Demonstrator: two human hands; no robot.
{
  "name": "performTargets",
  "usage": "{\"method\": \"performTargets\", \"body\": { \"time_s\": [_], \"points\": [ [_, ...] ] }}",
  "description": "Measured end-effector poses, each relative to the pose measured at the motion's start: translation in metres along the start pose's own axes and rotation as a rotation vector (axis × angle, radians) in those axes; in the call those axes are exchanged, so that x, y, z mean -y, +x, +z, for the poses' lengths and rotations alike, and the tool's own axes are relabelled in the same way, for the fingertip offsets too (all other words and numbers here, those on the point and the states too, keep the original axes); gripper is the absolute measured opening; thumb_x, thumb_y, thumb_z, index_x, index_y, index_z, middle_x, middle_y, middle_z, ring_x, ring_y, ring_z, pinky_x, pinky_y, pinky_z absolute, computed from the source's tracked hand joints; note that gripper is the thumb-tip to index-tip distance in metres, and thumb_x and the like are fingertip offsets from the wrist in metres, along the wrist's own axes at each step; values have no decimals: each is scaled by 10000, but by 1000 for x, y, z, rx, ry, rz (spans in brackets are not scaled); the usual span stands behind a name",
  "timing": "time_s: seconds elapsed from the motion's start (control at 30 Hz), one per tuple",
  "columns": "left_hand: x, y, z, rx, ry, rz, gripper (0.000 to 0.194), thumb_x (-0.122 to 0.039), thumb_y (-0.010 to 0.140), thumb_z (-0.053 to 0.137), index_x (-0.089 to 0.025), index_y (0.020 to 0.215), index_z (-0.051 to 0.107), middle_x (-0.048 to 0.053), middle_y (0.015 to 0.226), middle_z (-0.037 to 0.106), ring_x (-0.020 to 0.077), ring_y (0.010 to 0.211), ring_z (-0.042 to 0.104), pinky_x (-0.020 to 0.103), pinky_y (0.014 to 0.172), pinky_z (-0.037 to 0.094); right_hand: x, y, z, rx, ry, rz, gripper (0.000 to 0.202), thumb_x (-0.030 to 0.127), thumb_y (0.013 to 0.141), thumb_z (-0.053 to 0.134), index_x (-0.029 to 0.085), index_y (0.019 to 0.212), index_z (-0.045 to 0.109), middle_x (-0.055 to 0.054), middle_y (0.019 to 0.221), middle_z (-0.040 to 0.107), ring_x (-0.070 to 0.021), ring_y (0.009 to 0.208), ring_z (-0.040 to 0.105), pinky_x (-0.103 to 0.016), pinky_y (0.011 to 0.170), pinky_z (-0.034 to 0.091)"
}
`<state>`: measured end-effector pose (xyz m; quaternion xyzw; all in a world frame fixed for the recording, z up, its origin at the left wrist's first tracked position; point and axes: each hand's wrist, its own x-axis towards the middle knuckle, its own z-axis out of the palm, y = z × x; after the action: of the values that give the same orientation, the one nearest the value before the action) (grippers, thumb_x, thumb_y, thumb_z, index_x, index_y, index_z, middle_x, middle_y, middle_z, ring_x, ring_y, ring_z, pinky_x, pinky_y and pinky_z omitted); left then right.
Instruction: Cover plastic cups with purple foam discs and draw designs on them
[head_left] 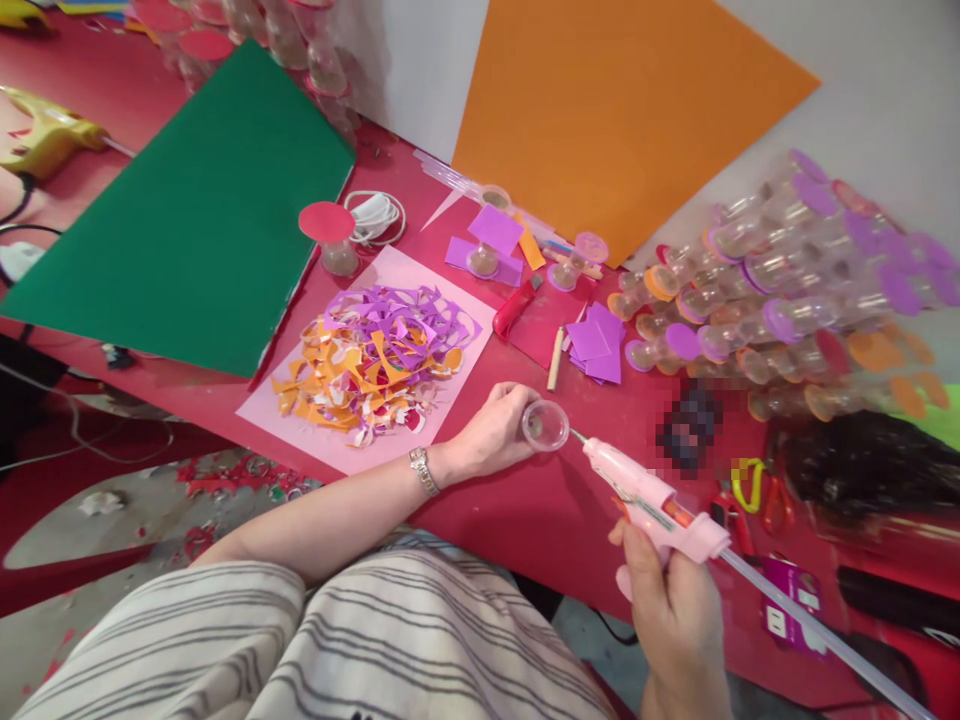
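A clear plastic cup with a round rim is held by my left hand, its fingers wrapped round the cup's left side. My right hand grips a pink glue gun by the handle. The gun's metal tip points left and sits close to the cup's rim; whether it touches cannot be made out. A long clear glue stick runs out of the gun's back. Left of my left hand, purple and orange paper scraps lie heaped on a pink sheet.
A green sheet lies at the left, an orange sheet at the back. Joined clear cups with coloured discs fill the right. Nearer are a red cutter, purple squares and yellow-handled scissors. Another yellow glue gun is far left.
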<state>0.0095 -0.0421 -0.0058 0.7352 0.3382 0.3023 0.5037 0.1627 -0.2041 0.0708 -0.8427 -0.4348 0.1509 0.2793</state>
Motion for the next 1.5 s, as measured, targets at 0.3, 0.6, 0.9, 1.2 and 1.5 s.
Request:
{"method": "performTargets", "body": {
  "time_s": [0.3,0.6,0.9,1.2,1.5],
  "points": [
    [-4,1,-3,28,26,23,301,-105,710,649,-202,953,497,70,1005,591,270,1093,485,432,944,465,-28,13,-1,59,11,-27,624,767,755,542,153,758,651,-126,652,710,-202,512,638,-281,439,494],
    [-2,1,-5,42,51,60,310,-110,702,650,-200,966,517,70,988,605,278,1105,492,446,984,443,-37,21,2,68,37,-20,596,727,747,597,138,785,683,-141,668,727,-213,515,656,-290,458,528],
    [0,1,-5,45,84,86,337,-146,713,633,-201,1029,528,76,1016,625,281,1092,521,462,1004,422,-39,22,0,53,-23,-110,565,711,757,596,156,820,681,-113,645,716,-207,502,644,-295,461,522],
    [1,0,-4,30,102,127,339,-140,737,607,-175,1066,535,91,1032,635,266,1071,532,438,1003,414,-34,8,-6,77,-38,-85,597,753,731,586,163,787,663,-100,584,693,-228,495,645,-314,452,513],
    [1,0,-3,34,93,110,350,-137,749,606,-193,1086,531,77,1039,634,259,1045,543,433,986,426,-21,1,-5,72,-18,-77,615,775,743,543,172,751,667,-95,530,664,-223,457,627,-307,424,495]
  ]
}}
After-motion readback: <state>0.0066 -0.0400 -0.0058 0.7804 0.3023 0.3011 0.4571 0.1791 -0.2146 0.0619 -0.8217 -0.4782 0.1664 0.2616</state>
